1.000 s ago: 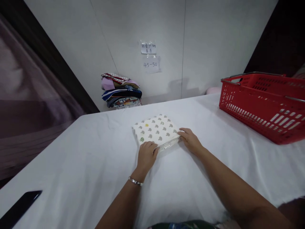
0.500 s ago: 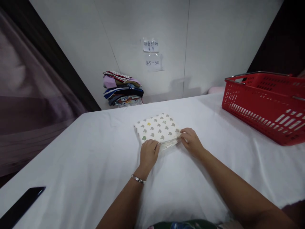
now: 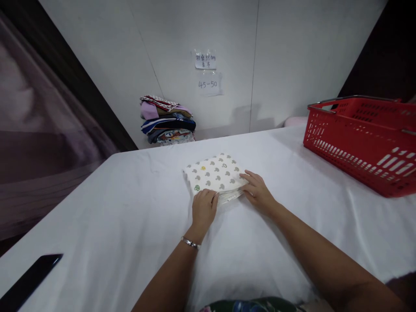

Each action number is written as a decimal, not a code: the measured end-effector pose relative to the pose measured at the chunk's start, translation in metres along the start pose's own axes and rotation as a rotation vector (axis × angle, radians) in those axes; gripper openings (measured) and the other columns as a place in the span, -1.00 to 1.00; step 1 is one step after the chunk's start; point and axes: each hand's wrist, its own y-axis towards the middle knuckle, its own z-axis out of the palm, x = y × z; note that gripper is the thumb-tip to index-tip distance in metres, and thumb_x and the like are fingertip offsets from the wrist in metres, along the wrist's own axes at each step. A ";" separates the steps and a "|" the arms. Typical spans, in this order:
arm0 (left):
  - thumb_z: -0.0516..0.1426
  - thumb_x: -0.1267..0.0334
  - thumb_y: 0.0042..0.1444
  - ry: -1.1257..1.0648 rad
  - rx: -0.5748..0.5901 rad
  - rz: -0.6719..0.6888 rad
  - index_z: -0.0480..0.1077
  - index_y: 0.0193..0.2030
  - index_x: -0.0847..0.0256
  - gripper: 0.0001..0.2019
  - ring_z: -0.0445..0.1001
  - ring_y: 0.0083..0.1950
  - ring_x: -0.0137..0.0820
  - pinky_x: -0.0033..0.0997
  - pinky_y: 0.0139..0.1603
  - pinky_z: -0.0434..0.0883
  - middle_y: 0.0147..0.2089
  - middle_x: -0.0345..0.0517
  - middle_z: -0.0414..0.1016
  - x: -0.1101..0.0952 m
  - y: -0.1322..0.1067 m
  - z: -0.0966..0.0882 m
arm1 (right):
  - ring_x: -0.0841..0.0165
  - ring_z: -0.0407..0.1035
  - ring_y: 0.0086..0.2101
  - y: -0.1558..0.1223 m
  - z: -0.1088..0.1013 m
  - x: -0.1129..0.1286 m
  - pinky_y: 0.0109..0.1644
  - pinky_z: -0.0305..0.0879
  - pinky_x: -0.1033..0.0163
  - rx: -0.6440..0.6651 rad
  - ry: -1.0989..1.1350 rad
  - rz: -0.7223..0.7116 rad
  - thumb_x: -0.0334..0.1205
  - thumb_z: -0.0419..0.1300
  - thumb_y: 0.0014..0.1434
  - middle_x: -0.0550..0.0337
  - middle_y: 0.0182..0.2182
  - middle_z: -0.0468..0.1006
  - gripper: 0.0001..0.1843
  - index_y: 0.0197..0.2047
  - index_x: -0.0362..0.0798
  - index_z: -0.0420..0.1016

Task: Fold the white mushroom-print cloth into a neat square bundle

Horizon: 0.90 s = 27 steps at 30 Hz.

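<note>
A folded white cloth (image 3: 216, 173) with grey mushroom prints, plus a green and a yellow one, lies flat near the middle of the table. Its layered near edge faces me. At the near left corner, my left hand (image 3: 204, 207) grips that edge, thumb against the layers and fingers on top. On the near right corner, my right hand (image 3: 256, 188) has its fingers apart, some resting on the top layer and the thumb by the edge. A silver bracelet (image 3: 190, 243) circles my left wrist.
The white-covered table (image 3: 130, 208) carries a red plastic basket (image 3: 354, 147) at the right and a black flat device (image 3: 29, 281) at the near left. Beyond the far edge stands a stack of folded fabrics (image 3: 167, 121). Paper notes (image 3: 209, 84) hang on the wall.
My right hand has shifted slightly left and its fingers have spread over the cloth's corner. My left hand stays at the near left corner.
</note>
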 end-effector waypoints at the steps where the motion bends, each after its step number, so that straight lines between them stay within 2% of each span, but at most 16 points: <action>1: -0.06 0.22 0.23 0.002 -0.002 0.000 0.38 -0.31 0.18 -0.77 0.33 -0.24 -0.39 -0.34 -0.18 0.23 -0.34 -0.16 0.39 0.000 0.000 0.000 | 0.13 0.02 0.20 0.000 0.001 0.000 0.11 0.10 -0.10 0.015 0.001 -0.007 -0.39 0.04 0.16 0.03 0.10 0.33 -0.81 -0.27 -0.01 0.46; 5: -0.05 0.23 0.22 0.010 -0.016 0.004 0.39 -0.31 0.18 -0.78 0.34 -0.23 -0.39 -0.34 -0.19 0.23 -0.33 -0.15 0.40 0.000 0.000 0.001 | 0.12 -0.04 0.22 -0.001 0.003 -0.001 0.13 0.06 -0.12 0.069 -0.042 0.018 -0.42 0.03 0.16 0.02 0.14 0.29 -0.74 -0.17 -0.01 0.48; 8: -0.04 0.24 0.22 0.007 -0.032 0.016 0.39 -0.28 0.17 -0.80 0.34 -0.22 -0.38 -0.34 -0.18 0.24 -0.31 -0.15 0.41 0.001 -0.001 0.002 | 0.10 -0.06 0.23 -0.001 0.004 -0.003 0.14 0.04 -0.14 0.081 -0.089 0.067 -0.41 0.02 0.18 0.01 0.15 0.27 -0.75 -0.18 -0.02 0.48; 12: -0.01 0.36 0.18 0.020 -0.110 0.076 0.39 -0.22 0.15 -0.84 0.34 -0.17 -0.36 -0.33 -0.16 0.26 -0.23 -0.12 0.42 -0.001 -0.003 0.003 | 0.12 -0.07 0.23 0.000 0.003 -0.002 0.14 0.05 -0.12 0.065 -0.093 0.054 -0.37 0.00 0.21 0.01 0.15 0.27 -0.77 -0.17 -0.02 0.46; 15: -0.01 0.51 0.10 0.046 -0.150 0.150 0.40 -0.30 0.17 -0.78 0.33 -0.09 -0.34 -0.31 -0.11 0.26 -0.17 -0.09 0.42 -0.002 -0.004 0.004 | 0.14 -0.06 0.23 0.000 0.003 -0.002 0.15 0.05 -0.11 0.052 -0.079 0.042 -0.36 0.01 0.21 0.01 0.16 0.27 -0.81 -0.24 -0.03 0.45; 18: 0.00 0.58 0.02 0.076 -0.125 0.212 0.40 -0.39 0.16 -0.75 0.31 -0.03 -0.29 -0.25 -0.05 0.25 -0.12 -0.10 0.42 -0.003 -0.005 0.005 | 0.13 -0.07 0.23 -0.001 0.004 -0.003 0.14 0.06 -0.14 0.067 -0.077 0.036 -0.36 0.03 0.19 0.01 0.16 0.27 -0.83 -0.30 -0.03 0.44; 24: 0.03 0.46 0.09 0.136 -0.053 0.175 0.42 -0.23 0.13 -0.79 0.30 -0.01 -0.27 -0.19 -0.02 0.23 -0.09 -0.08 0.41 -0.008 -0.006 0.000 | 0.12 -0.06 0.23 -0.001 0.005 -0.003 0.14 0.05 -0.16 0.058 -0.100 0.044 -0.38 0.03 0.19 0.03 0.15 0.27 -0.80 -0.29 -0.03 0.47; 27: 0.02 0.36 0.14 0.155 -0.039 0.157 0.43 -0.24 0.13 -0.83 0.31 -0.03 -0.27 -0.17 -0.02 0.23 -0.11 -0.08 0.42 -0.012 -0.004 -0.002 | 0.12 -0.06 0.23 0.000 0.006 -0.002 0.14 0.05 -0.15 0.061 -0.111 0.044 -0.37 0.02 0.20 0.02 0.15 0.28 -0.79 -0.26 -0.04 0.48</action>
